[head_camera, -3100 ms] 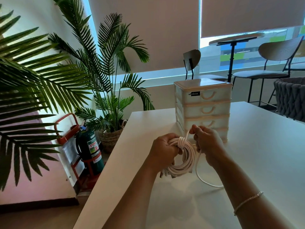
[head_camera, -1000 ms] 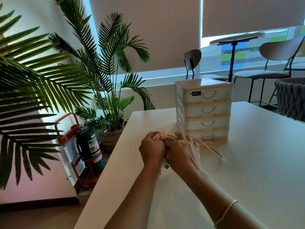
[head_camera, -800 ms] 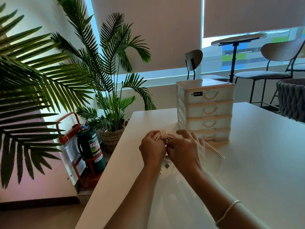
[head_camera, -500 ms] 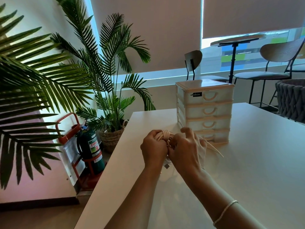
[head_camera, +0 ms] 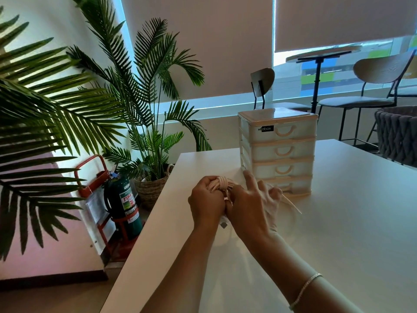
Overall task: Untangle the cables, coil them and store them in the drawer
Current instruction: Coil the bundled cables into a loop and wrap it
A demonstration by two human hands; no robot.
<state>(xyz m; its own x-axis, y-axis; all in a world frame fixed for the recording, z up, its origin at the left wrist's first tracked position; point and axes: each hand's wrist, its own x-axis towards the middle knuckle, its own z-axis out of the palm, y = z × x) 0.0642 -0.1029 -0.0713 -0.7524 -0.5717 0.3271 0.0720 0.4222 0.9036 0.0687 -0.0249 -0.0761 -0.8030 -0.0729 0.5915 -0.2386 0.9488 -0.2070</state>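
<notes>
A: What is held, and by which hand?

B: A coiled bundle of white cable (head_camera: 220, 184) is gripped by the left hand (head_camera: 206, 205), whose fingers are curled round it just above the white table top (head_camera: 338, 233). A small metal plug end (head_camera: 223, 225) is seen poking out below the two hands.

A: And the right hand?

B: The right hand (head_camera: 250, 210) is pressed against the left one. Its fingers (head_camera: 249, 179) are spread and fairly straight, and a loose white strand (head_camera: 291, 204) is seen running out from under them toward the table. Whether that strand is pinched cannot be told.

A: Where is the storage unit placed?

B: A cream plastic four-drawer organiser (head_camera: 278, 152) is stood on the table just beyond the hands. All four drawers are closed, and the bundle is kept outside them, near the lowest one.

A: What else is shown?

B: A thin silver bracelet (head_camera: 304, 290) is worn on the right wrist. Potted palm plants (head_camera: 144, 105) and a green fire extinguisher in a red stand (head_camera: 123, 204) are seen to the left of the table.
</notes>
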